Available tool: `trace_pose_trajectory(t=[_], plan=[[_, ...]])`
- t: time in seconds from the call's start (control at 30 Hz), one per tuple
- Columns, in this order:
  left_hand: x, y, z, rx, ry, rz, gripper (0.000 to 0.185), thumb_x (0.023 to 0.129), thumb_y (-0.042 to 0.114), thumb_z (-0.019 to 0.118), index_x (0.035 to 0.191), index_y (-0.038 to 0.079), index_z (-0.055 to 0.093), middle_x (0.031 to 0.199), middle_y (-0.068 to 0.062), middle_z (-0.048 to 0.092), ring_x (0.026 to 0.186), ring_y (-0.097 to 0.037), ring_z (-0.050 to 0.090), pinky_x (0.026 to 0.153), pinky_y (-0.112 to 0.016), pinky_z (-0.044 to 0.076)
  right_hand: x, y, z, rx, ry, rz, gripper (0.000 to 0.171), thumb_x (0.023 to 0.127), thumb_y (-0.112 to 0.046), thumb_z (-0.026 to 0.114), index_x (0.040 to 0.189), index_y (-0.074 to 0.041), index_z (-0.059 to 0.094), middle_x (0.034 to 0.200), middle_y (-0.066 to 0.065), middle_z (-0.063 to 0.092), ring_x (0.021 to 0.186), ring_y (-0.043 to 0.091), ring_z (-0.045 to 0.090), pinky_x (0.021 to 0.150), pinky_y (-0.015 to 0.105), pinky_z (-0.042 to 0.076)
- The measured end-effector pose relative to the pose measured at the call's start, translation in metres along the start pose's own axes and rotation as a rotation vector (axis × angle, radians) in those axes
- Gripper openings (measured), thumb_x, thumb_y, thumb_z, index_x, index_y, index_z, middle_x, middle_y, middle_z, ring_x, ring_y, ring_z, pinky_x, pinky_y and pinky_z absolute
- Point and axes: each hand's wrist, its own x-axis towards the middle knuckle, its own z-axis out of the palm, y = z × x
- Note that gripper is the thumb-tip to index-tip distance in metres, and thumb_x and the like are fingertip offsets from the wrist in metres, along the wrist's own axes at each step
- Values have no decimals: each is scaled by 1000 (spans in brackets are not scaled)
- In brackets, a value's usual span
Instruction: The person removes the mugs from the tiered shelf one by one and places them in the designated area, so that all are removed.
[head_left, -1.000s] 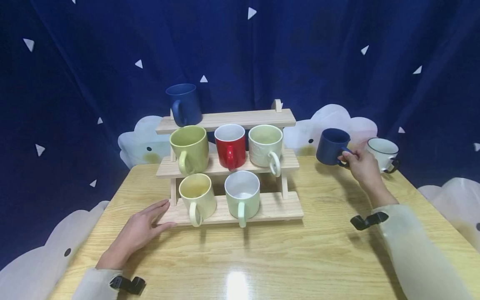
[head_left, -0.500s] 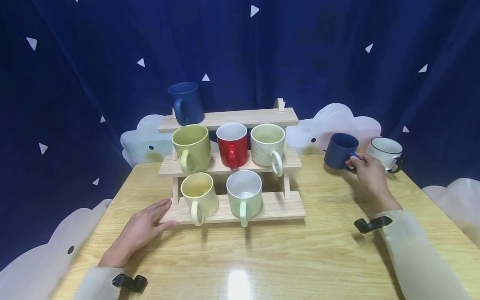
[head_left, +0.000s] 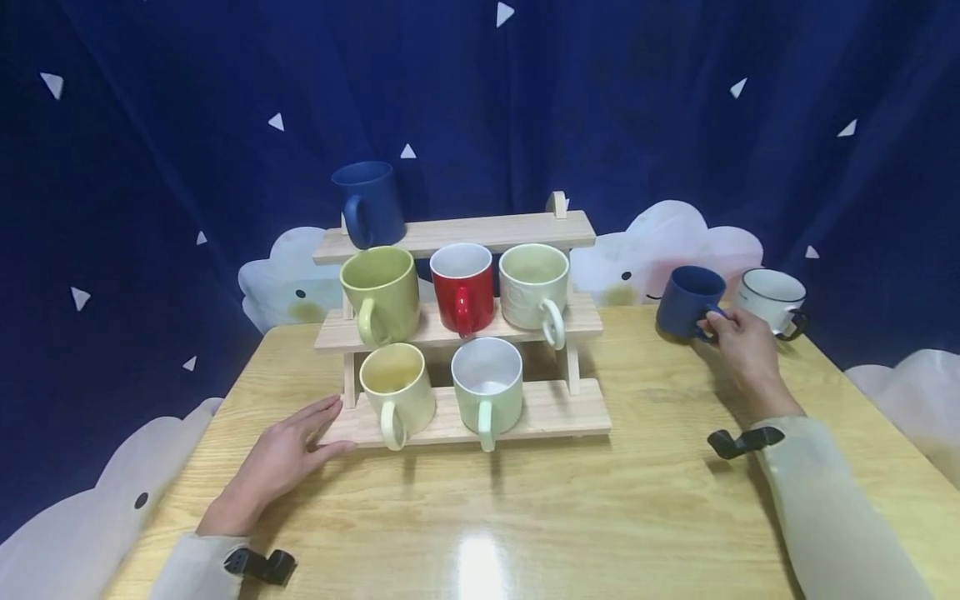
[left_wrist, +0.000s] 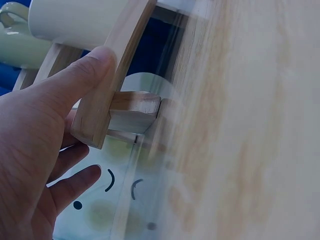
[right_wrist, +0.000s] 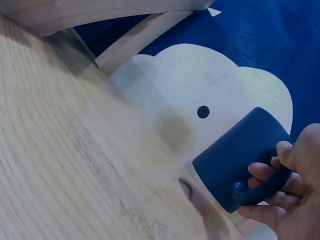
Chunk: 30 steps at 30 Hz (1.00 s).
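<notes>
- Grip, left: the left hand (head_left: 288, 454) lies flat on the table (head_left: 525, 517) at lower left of the head view, fingers straight, thumb pressed against the end of the wooden rack (head_left: 457, 333). The left wrist view confirms the thumb on the edge of the bottom board (left_wrist: 107, 85). It holds nothing. No change over the last second.
- Rack, centre of frame: top shelf carries one dark blue mug (head_left: 367, 204); middle shelf an olive-green mug (head_left: 380, 294), a red mug (head_left: 462, 287) and a cream mug (head_left: 534, 287); bottom shelf a pale yellow mug (head_left: 395, 392) and a mint mug (head_left: 487, 387). All unchanged.
- Grip, right: the right hand (head_left: 738, 346) has its fingers curled through the handle of the navy mug (head_left: 686, 302) at right of frame; the right wrist view shows the fingers hooked in the loop (right_wrist: 265, 175).
- Change: the navy mug was a little higher and further left a second ago. It now sits lower and further right, just beside the white mug (head_left: 772, 300); contact with the table cannot be confirmed.
- Assessment: the navy mug appears to be being set down or only just gripped; it is well apart from the rack.
</notes>
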Motion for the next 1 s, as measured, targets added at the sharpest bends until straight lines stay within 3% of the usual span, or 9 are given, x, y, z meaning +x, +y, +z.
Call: trace_pose_trajectory(t=[0.23, 0.8, 1.0], plan=[[1, 0, -1, -4, 7, 3, 69, 84, 49, 73, 135, 5, 58, 140, -11, 55, 124, -36, 54, 101, -55, 43, 1, 4, 1, 6, -22, 26, 48, 105, -40, 39, 110, 4, 58, 116, 24, 65, 103, 28, 57, 75, 29, 43], [0, -1, 0, 7, 20, 7, 71, 83, 51, 73, 135, 4, 58, 140, -11, 55, 123, -37, 54, 100, -55, 43, 3, 24, 5, 9, -9, 51, 51, 106, -39, 37, 117, 7, 58, 118, 28, 62, 111, 37, 55, 90, 48, 43], [0, 0, -1, 0, 8, -2, 71, 84, 51, 72, 136, 5, 58, 140, -11, 54, 124, -36, 53, 102, -54, 42, 5, 27, 6, 38, -2, 64, 53, 105, -42, 40, 122, 6, 58, 116, 19, 67, 111, 28, 57, 91, 43, 45]])
